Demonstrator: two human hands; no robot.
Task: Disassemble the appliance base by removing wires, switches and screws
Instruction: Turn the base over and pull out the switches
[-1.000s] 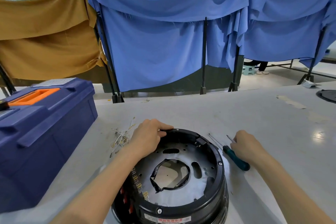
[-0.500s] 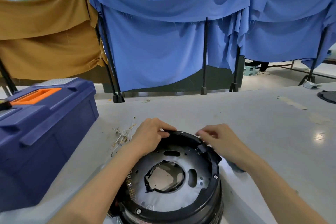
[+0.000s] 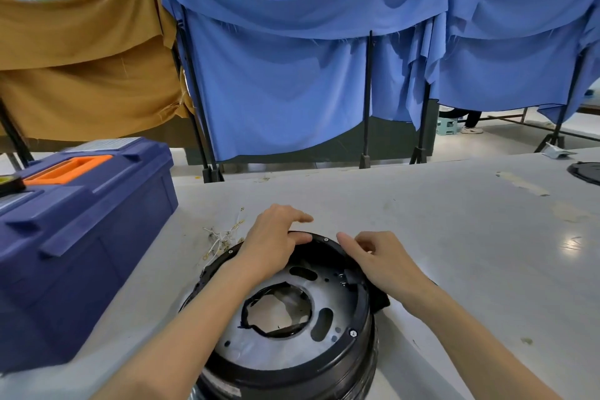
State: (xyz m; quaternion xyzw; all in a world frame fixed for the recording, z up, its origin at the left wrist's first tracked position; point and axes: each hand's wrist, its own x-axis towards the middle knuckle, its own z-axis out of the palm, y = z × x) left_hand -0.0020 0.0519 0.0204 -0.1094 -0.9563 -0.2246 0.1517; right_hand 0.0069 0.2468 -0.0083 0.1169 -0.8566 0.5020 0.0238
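Note:
The round black appliance base (image 3: pixel 324 364) lies on the grey table right in front of me, its metal inner plate with a central hole facing up. My left hand (image 3: pixel 271 242) rests on the far left of its rim, fingers curled over the edge. My right hand (image 3: pixel 380 261) lies over the far right of the rim, fingers pinched at the edge. Screws (image 3: pixel 353 332) show on the rim. A bundle of removed thin wires (image 3: pixel 224 235) lies on the table just beyond the base on the left. The screwdriver is hidden.
A dark blue toolbox (image 3: pixel 74 230) with an orange handle stands at the left. Another black round part (image 3: pixel 587 170) sits at the table's far right edge. Blue and tan cloths hang on stands behind the table (image 3: pixel 454 237).
My right hand left the screwdriver on the table and came over to the base's far right rim. The base has turned a little between my hands.

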